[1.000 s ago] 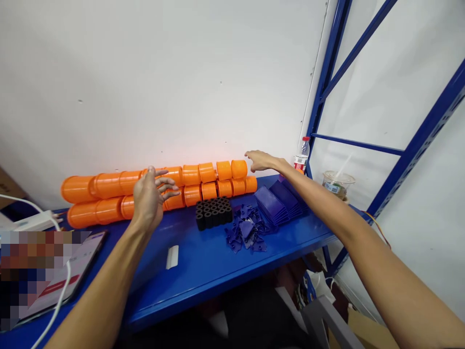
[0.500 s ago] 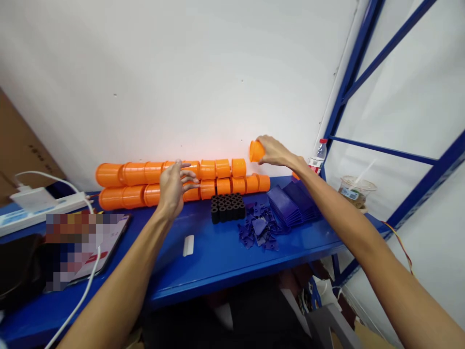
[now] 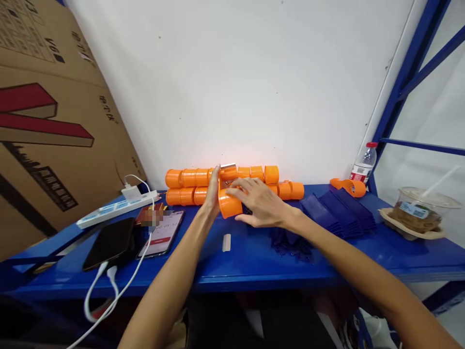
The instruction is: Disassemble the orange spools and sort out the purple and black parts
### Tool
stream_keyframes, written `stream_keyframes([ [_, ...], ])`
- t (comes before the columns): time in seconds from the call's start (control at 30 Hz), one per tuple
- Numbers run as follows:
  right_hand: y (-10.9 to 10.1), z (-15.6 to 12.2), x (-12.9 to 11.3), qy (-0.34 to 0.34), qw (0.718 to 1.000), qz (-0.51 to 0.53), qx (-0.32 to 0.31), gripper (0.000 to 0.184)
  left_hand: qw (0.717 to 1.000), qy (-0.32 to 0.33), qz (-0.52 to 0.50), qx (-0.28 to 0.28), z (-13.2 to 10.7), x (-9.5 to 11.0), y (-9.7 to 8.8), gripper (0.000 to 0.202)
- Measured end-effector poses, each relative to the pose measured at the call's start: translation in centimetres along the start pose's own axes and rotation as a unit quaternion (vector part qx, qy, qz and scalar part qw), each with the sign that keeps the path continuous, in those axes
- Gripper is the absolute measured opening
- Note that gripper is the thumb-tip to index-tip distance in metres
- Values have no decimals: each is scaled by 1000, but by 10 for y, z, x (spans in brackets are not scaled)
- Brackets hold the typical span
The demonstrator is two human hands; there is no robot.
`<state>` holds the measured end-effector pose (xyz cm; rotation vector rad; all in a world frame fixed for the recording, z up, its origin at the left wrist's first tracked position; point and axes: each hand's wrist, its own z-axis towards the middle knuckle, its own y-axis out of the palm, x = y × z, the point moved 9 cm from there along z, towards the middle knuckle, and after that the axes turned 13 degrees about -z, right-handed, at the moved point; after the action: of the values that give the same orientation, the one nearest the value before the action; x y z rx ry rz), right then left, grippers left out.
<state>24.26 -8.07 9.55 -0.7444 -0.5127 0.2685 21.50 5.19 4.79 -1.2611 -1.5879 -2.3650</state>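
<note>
An orange plastic cylinder [image 3: 230, 204], cup-like with a rim, is gripped by my right hand [image 3: 262, 202], its fingers over the top and its thumb below. My left hand [image 3: 211, 192] stands upright at the rim end, fingers stretched out, its palm side against or very close to the cylinder. Close to the left fingertips is a shiny strip [image 3: 228, 167]; whether a hand touches it I cannot tell. Behind both hands, orange cylinders [image 3: 181, 178] lie end to end in two stacked rows along the wall. A small pale strip [image 3: 226, 243] lies on the blue table [image 3: 250, 261].
Dark blue plates [image 3: 337, 213] and small blue pieces [image 3: 292, 245] lie at right. Beyond are a loose orange part [image 3: 348, 187], a bottle [image 3: 364, 162] and a lidded cup [image 3: 417, 208]. Phones [image 3: 163, 235], a power strip [image 3: 118, 209] and a cable [image 3: 132, 276] occupy the left.
My right hand has brought the orange cylinder left and down, away from the wall, to my left hand. The view has turned left, showing more of the cardboard box.
</note>
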Motion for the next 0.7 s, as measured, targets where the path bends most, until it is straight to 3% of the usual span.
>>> stream_keyframes([
  [0.07,-8,0,17,43,993,103,45,29,1000,-10,18,-12,1,-4,-5,54],
  [0.13,-10,-4,48,143,968,182,94,13,998,-31,47,-40,3,-10,-5,58],
  [0.23,4,-21,91,297,912,248,138,22,988,-87,87,-91,4,-25,1,65],
  [0.3,19,-30,106,343,884,286,139,25,980,-125,108,-112,2,-33,5,67],
  [0.37,32,-35,112,350,875,312,118,27,973,-142,135,-119,-2,-38,7,67],
  [0.47,42,-36,115,330,886,320,60,28,968,-139,177,-108,-6,-38,7,62],
  [0.6,39,-31,112,274,902,332,-21,21,965,-156,196,-80,-9,-38,3,57],
  [0.7,33,-29,105,242,895,369,-70,18,959,-205,179,-74,-9,-44,1,56],
])
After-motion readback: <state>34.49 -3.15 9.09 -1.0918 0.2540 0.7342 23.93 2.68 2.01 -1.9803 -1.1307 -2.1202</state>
